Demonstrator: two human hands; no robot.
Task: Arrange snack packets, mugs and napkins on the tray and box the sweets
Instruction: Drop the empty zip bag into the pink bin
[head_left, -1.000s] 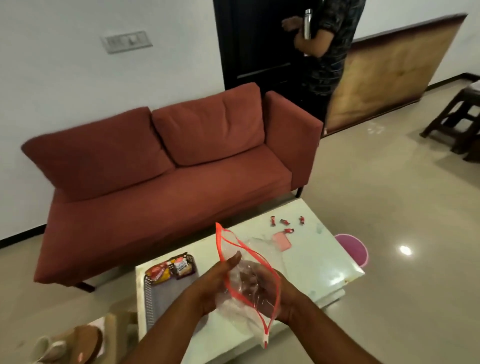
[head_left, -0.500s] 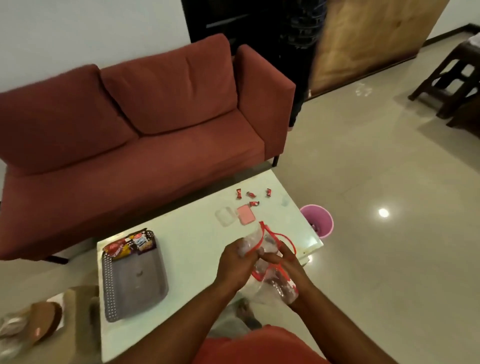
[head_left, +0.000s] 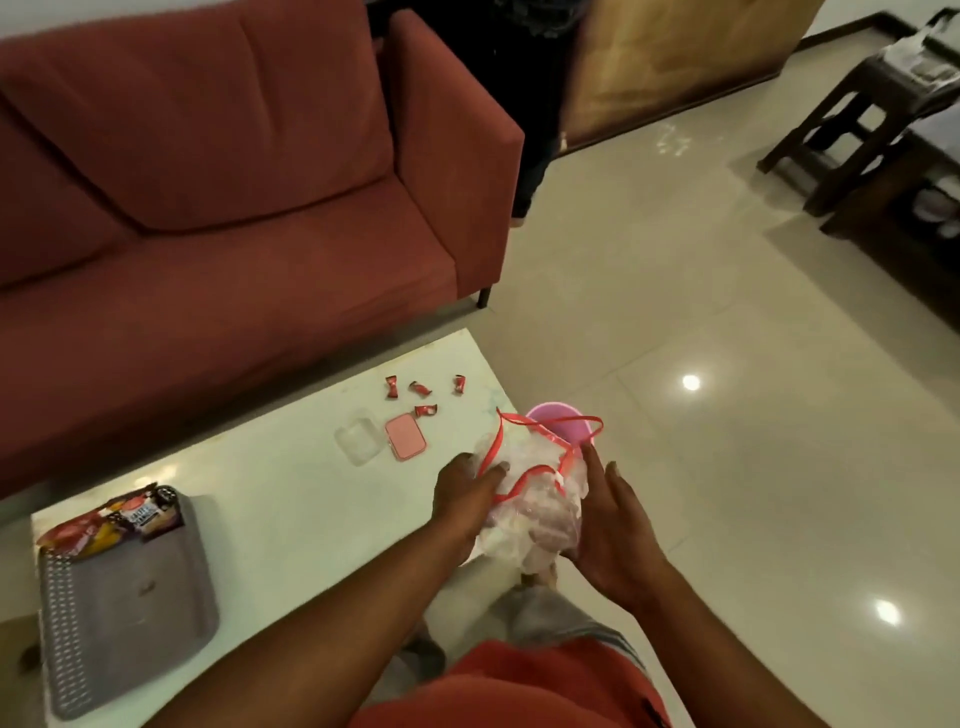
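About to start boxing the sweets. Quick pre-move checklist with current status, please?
1. Hands free: not ok; left hand and right hand press a crumpled plastic bag between them.
2. Box open: ok; clear box sits on the table, pink lid off beside it.
3. Sweets reachable: ok; four red sweets lie loose just beyond the lid.
4. Spot for the bag: cannot tell; a pink bin stands on the floor at the table's end.
5. Tray started: ok; snack packets lie at the grey tray's far end.
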